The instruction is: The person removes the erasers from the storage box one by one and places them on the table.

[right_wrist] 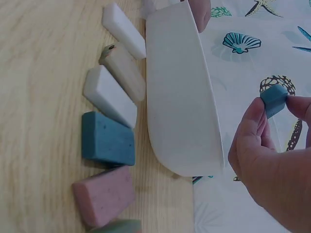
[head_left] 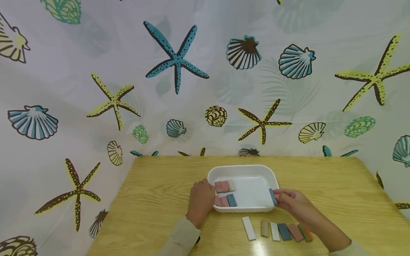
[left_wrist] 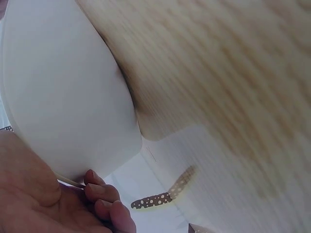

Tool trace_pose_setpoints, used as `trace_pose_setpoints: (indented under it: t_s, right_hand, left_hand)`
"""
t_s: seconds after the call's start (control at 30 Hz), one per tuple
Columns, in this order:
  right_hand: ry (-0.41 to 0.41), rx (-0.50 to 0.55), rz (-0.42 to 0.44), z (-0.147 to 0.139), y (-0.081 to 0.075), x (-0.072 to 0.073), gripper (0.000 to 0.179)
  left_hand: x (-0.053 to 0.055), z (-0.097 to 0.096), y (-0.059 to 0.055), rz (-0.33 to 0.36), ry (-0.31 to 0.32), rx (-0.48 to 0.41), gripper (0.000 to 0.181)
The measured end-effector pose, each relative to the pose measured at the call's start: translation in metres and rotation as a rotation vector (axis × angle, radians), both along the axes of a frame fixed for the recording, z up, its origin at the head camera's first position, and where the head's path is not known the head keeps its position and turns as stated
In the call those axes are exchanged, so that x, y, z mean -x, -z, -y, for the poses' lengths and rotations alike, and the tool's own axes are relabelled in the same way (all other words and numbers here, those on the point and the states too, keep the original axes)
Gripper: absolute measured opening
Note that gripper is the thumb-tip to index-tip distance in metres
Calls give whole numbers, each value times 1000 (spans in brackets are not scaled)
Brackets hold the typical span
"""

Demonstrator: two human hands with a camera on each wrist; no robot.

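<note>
Pinching a blue block (head_left: 272, 197), the right hand (head_left: 298, 205) could slip, dropping it outside the white tray (head_left: 245, 209); the left hand (head_left: 202, 198) grips its left end.

Left arm (head_left: 182, 234): enters from the near side, slants far and right.
Left hand (head_left: 201, 198): fingers are curled in a grip.
Right arm (head_left: 333, 234): slants far and left.
Right hand (head_left: 296, 204): thumb and fingers make a pinch.

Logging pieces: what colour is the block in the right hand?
Greenish blue; the block shows best in the right wrist view.
</note>
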State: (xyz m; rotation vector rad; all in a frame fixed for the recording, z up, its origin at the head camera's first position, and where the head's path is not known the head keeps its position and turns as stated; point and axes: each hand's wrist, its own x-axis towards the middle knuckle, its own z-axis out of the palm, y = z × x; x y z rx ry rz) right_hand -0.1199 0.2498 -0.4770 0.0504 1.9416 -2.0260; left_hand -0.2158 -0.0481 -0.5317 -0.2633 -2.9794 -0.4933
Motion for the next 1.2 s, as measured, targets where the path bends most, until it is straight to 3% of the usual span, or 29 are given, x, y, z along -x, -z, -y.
trace_pose_setpoints:
  t_s: [0.1, 0.37, 0.6, 0.9, 1.2]
  right_hand:
    - [4, -57, 42, -9, 3, -11, 51]
    - [59, -368, 127, -32, 18, -43, 52]
    - [29, -559, 65, -42, 24, -64, 48]
    - [109, -848, 59, -73, 39, -67, 59]
    - [100, -915, 86, -92, 58, -64, 64]
  left_hand:
    - [2, 1, 2, 11, -7, -7, 33]
    - [1, 1, 1, 8, -11, -15, 31]
    - [0, 1, -1, 24, -10, -11, 32]
    - [0, 1, -1, 3, -3, -6, 32]
    - [-1, 2, -2, -3, 2, -5, 31]
